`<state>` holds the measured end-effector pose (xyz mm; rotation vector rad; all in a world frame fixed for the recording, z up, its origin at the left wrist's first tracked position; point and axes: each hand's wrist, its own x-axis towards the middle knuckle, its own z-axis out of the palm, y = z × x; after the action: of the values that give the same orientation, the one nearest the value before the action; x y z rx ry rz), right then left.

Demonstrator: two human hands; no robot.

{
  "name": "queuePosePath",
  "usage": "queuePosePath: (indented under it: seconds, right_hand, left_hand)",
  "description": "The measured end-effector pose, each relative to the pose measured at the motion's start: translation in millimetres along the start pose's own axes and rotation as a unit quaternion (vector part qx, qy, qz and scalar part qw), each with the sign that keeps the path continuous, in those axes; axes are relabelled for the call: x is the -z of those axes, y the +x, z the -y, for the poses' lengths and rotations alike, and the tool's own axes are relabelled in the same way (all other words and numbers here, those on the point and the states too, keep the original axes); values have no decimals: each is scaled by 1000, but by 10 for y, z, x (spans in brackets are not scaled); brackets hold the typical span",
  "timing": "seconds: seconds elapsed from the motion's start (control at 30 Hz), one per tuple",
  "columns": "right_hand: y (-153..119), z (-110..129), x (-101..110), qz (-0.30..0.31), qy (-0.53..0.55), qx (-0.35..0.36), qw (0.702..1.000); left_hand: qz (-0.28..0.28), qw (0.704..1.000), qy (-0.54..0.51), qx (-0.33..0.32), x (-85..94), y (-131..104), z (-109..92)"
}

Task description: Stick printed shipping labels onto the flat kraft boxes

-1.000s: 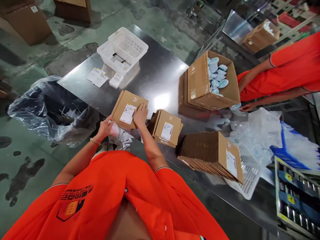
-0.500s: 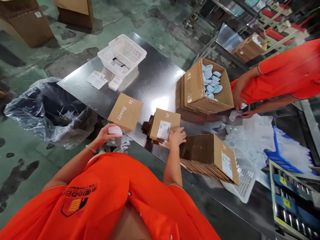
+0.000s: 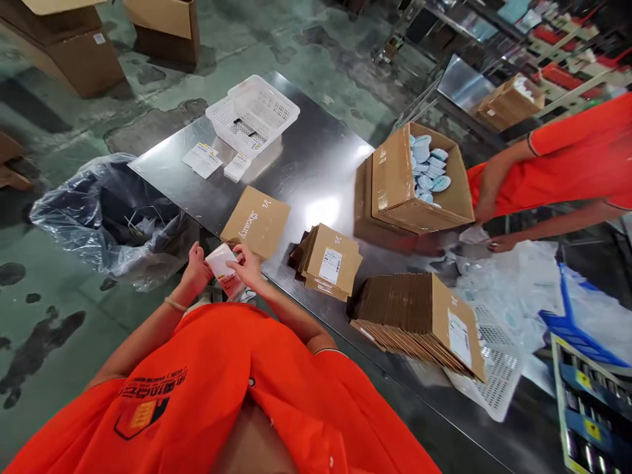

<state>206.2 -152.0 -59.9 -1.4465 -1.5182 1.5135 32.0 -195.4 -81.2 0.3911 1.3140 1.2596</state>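
Both my hands meet at the near edge of the steel table point(image 3: 306, 151). My left hand point(image 3: 195, 268) and my right hand point(image 3: 247, 264) hold a small white label sheet point(image 3: 224, 268) between them, just in front of my chest. Right beyond it lies a flat brown cardboard mailer point(image 3: 255, 221), printed side up. To its right sits a short stack of labelled mailers point(image 3: 330, 261), and further right a tall leaning stack of flat mailers point(image 3: 419, 316).
A white plastic basket point(image 3: 253, 113) and loose label sheets point(image 3: 201, 158) lie at the table's far left. An open carton of blue-white pouches point(image 3: 419, 178) stands at the right, where another person in orange point(image 3: 557, 171) works. A bin lined with a clear bag point(image 3: 106, 217) stands left of me.
My right hand left the short stack of labelled mailers and came back to join my left hand on the label sheet. The single mailer lies printed side up, its label face down since a second ago.
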Motion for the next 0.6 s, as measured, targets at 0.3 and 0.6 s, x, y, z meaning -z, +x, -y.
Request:
queuePosePath:
  seconds: [0.3, 0.6]
  right_hand:
    - [125, 25, 112, 31, 8, 8, 999]
    - [-106, -269, 297, -69, -218, 153, 961]
  left_hand:
    - [39, 994, 104, -5, -290, -174, -48]
    - [104, 978, 175, 55, -447, 189, -106]
